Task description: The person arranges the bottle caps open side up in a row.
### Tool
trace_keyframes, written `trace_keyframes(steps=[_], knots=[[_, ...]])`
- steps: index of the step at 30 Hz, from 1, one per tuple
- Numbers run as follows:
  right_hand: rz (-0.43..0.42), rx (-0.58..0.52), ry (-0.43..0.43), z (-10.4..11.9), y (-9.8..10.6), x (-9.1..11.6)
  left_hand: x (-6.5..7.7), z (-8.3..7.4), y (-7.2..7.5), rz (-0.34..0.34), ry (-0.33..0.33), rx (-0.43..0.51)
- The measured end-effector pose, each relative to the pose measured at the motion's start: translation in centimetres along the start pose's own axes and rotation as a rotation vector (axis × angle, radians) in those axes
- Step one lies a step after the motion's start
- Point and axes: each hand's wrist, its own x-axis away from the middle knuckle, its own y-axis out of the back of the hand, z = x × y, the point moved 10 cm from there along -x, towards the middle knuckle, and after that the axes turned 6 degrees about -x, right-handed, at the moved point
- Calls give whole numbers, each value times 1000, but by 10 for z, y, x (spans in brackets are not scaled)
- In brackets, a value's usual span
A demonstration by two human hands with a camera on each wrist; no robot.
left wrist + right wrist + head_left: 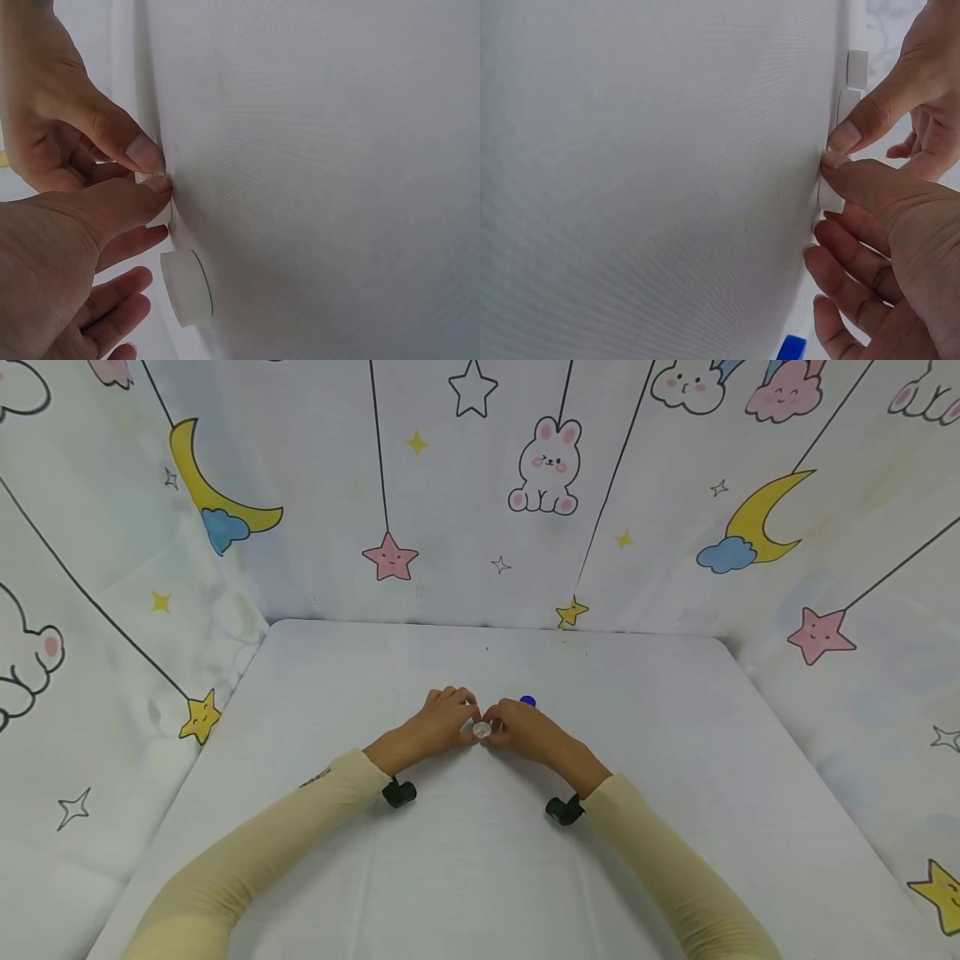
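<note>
Both hands meet at the middle of the table over a small, round, whitish disc-like piece point(482, 729). My left hand point(444, 720) pinches it from the left between thumb and fingers. From the other side my right hand point(527, 729) grips it, the two thumb tips almost touching in the right wrist view. Most of the piece is hidden behind the thumbs, so its exact kind does not show. Close to the left hand's fingers stands a short white cylinder point(187, 289). A small blue round piece point(528, 701) lies just behind the right hand.
The hands work on a white-covered table point(480, 860). Behind it and at both sides hangs a white cloth point(465, 485) printed with moons, stars and a rabbit. Several tiny dark specks dot the table's far part.
</note>
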Motion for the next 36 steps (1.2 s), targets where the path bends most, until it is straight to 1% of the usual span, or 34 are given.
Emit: trace_keyframes(steps=[11,15,19,23,28,32,36], knots=[[2,11,-12,-3,2,3,-1,-1,-1,9,-9,-10],[0,5,-25,-4,10,9,-4,-1,-2,39,3,1],[-5,-9,-56,-11,21,13,-10,-1,-1,70,24,17],[-22,-23,-91,-24,33,15,-20,-3,2,92,34,41],[-61,-17,-128,-40,47,18,-39,-1,5,102,68,53],[-83,-8,-171,-52,53,21,-54,0,7,105,91,52],[-89,0,-203,-63,56,22,-67,-3,6,113,101,51]])
